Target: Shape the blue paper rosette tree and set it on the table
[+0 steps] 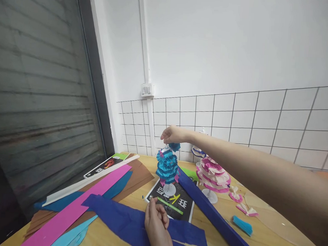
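Observation:
A small tiered figure of ruffled blue crepe paper [167,167] with pink bits stands upright on a round white base [169,190]. My right hand [171,134] reaches over its top with fingers bent down and pressed together. Whatever they grip there is hidden. A darker blue paper ruffle [175,147] shows just below the palm; I cannot tell whether it is held or attached. Low in the view, my left hand [157,225] is loosely curled, thumb side up, above a dark blue crepe paper strip [120,218]. Nothing shows between its fingers.
A pink-and-white ruffled figure [213,175] stands to the right, near paper scraps [243,209] and a light blue paper piece [242,225]. A black printed booklet [185,212] lies under the blue figure. Pink crepe paper [74,210] and brown sheets [139,178] cover the left side.

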Available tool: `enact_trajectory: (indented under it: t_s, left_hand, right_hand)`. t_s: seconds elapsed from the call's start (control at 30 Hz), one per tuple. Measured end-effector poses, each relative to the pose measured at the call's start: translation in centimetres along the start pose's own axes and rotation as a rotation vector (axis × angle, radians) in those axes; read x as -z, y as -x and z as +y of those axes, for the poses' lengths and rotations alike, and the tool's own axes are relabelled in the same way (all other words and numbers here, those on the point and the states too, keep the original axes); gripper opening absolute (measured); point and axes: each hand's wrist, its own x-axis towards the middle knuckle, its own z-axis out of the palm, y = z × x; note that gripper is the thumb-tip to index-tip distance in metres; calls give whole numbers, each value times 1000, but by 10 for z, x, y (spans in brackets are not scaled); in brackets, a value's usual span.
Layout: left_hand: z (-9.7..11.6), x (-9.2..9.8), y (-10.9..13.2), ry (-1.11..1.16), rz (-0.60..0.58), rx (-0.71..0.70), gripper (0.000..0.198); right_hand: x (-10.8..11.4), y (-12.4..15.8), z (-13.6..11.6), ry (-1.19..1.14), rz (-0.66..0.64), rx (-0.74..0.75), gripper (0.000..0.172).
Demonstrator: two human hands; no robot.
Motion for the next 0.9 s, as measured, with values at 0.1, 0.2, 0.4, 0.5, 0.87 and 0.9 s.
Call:
enact_trajectory:
  t_s: [0.1, 0.2, 0.4, 0.5, 0.87, 0.9]
  left_hand:
    - [-1, 1, 0, -3, -8, -6, 53]
    - [-1, 1, -1, -7, -11, -10, 52]
    - [-1, 1, -1, -14, 2, -13, 55]
    - [0, 1, -1, -10, -5, -11, 56]
    - [-2, 1, -1, -1, -41, 2, 53]
    - [-3, 2, -1, -2, -45, 4, 54]
  right_hand:
    - [-1, 2, -1, 23, 1, 9, 19]
    - [-2, 3, -1, 47, 7, 17, 19]
    - [-5, 5, -4, 98, 50, 37, 19]
    - [-6, 8, -6, 121, 70, 47, 20]
    - [-6, 13, -2, 161, 90, 53, 20]
    - [-6, 14, -2, 165, 93, 54, 20]
